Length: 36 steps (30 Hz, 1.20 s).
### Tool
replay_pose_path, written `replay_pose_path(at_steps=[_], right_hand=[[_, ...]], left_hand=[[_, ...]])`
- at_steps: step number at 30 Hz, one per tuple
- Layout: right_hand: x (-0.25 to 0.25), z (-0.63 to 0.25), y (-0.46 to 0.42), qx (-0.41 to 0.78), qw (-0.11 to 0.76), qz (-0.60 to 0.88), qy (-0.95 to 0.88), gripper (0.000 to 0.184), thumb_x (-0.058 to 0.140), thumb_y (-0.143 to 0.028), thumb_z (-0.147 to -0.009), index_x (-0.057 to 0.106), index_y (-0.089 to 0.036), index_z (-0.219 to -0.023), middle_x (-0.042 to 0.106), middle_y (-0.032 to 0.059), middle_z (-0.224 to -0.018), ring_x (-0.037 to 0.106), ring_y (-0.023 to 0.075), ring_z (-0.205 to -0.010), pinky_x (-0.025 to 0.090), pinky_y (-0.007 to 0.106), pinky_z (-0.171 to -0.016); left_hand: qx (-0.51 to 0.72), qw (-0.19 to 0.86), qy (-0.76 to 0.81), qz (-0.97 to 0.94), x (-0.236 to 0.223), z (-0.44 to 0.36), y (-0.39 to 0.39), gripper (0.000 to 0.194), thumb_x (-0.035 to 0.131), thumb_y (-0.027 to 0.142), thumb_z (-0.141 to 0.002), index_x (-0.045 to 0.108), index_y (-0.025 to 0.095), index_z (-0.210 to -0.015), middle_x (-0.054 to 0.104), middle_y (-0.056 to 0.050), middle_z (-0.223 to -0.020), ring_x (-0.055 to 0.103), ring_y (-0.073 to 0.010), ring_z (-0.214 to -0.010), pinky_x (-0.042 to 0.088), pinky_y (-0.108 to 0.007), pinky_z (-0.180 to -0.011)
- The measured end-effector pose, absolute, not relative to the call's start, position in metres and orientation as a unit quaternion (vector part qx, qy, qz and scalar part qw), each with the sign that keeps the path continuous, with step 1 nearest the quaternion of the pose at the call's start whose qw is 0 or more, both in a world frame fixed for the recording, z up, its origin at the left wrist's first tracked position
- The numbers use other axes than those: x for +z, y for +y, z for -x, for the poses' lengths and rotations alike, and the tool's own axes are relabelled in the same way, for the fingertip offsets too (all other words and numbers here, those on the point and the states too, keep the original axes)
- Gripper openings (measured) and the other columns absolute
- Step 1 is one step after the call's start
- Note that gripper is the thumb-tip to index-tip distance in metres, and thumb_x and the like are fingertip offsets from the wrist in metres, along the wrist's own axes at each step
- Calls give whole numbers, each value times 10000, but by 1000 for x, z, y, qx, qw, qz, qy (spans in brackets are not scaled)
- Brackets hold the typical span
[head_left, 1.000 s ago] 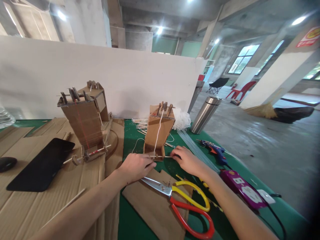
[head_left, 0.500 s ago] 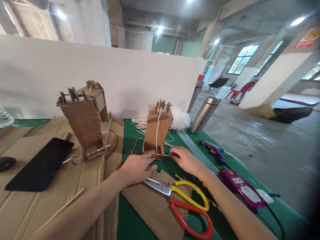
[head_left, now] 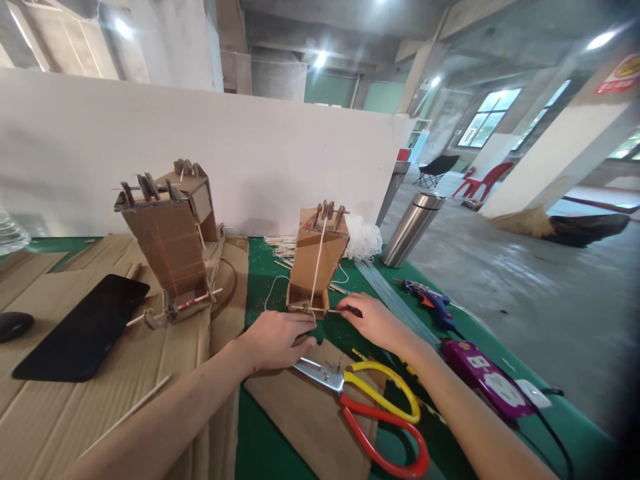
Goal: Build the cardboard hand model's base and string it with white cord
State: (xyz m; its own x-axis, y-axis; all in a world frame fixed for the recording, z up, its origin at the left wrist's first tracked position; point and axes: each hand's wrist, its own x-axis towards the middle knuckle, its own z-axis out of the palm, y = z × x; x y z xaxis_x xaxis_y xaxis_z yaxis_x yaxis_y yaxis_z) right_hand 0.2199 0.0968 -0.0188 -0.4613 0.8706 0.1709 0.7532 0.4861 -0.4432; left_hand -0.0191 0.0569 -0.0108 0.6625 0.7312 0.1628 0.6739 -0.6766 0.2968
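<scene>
In the middle of the table stands a cardboard tower (head_left: 320, 257) with small cardboard wheels (head_left: 326, 211) on a stick at its top. White string (head_left: 318, 267) runs straight from these wheels down past a thin wooden stick (head_left: 320, 309) across its base. At the base's front left, my left hand (head_left: 277, 339) is closed, with the string's lower end at its fingertips. My right hand (head_left: 369, 320) pinches the right end of the stick. Scissors (head_left: 325, 377) with one yellow and one red handle lie below my hands on a cardboard piece (head_left: 295, 407).
Two more cardboard towers (head_left: 170, 247) stand left, near a black phone-like slab (head_left: 83, 327) and a mouse (head_left: 15, 326). Behind are thin sticks (head_left: 281, 247) and a white string bundle (head_left: 364, 240). A steel flask (head_left: 414, 230), glue gun (head_left: 430, 300) and purple power strip (head_left: 485, 379) are right.
The string down the tower's front was slack and curved; now it is pulled straight. My left fingers have drawn slightly down from the stick. My right hand stays at the stick's end.
</scene>
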Motion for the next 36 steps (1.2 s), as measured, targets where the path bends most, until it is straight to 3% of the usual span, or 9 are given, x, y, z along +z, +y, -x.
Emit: replay_pose_path(at_steps=[4, 6, 9, 14, 22, 36], right_hand=[[-23, -218, 96, 191, 215, 480, -829, 119, 527, -158, -836, 636, -203, -827, 659, 36, -854, 592, 190, -828, 432, 298, -742], [-24, -217, 95, 198, 221, 480, -826, 110, 520, -169, -838, 623, -199, -817, 648, 37, -843, 591, 186, -806, 434, 293, -718], [-25, -217, 95, 199, 226, 473, -828, 115, 507, -182, -846, 618, -196, -818, 642, 44, -839, 590, 187, -798, 434, 296, -712], [-25, -218, 95, 202, 229, 483, -821, 136, 499, -220, -849, 630, -202, -815, 633, 40, -832, 585, 173, -740, 435, 283, -671], [-22, -215, 92, 207, 224, 492, -816, 131, 496, -220, -831, 617, -198, -788, 599, 18, -771, 552, 148, -657, 418, 260, -611], [-24, -218, 93, 218, 227, 490, -813, 111, 497, -231, -822, 597, -203, -783, 557, 0, -712, 502, 138, -607, 390, 258, -564]], left_hand=[[148, 87, 374, -911, -9, 20, 55, 288, 425, 327, -903, 644, 287, -1086, 655, 24, -1193, 636, -176, -1028, 494, -253, -763], [174, 57, 393, -901, -7, 21, 55, 283, 402, 320, -909, 674, 247, -911, 713, 0, -983, 663, -160, -884, 467, -233, -669], [247, 19, 478, -843, -3, 24, 58, 323, 367, 326, -916, 617, 210, -746, 666, -7, -723, 632, -142, -706, 419, -231, -609], [271, 109, 643, -708, -8, 35, 76, 210, 384, 227, -893, 572, 230, -986, 703, -8, -940, 648, -171, -847, 446, -258, -715], [208, 160, 651, -712, -21, 35, 86, 267, 465, 232, -834, 615, 258, -1054, 719, -16, -999, 656, -208, -959, 467, -282, -807], [163, 172, 622, -746, -16, 32, 77, 427, 536, 262, -778, 456, 224, -1195, 718, -16, -901, 669, -235, -885, 466, -302, -724]])
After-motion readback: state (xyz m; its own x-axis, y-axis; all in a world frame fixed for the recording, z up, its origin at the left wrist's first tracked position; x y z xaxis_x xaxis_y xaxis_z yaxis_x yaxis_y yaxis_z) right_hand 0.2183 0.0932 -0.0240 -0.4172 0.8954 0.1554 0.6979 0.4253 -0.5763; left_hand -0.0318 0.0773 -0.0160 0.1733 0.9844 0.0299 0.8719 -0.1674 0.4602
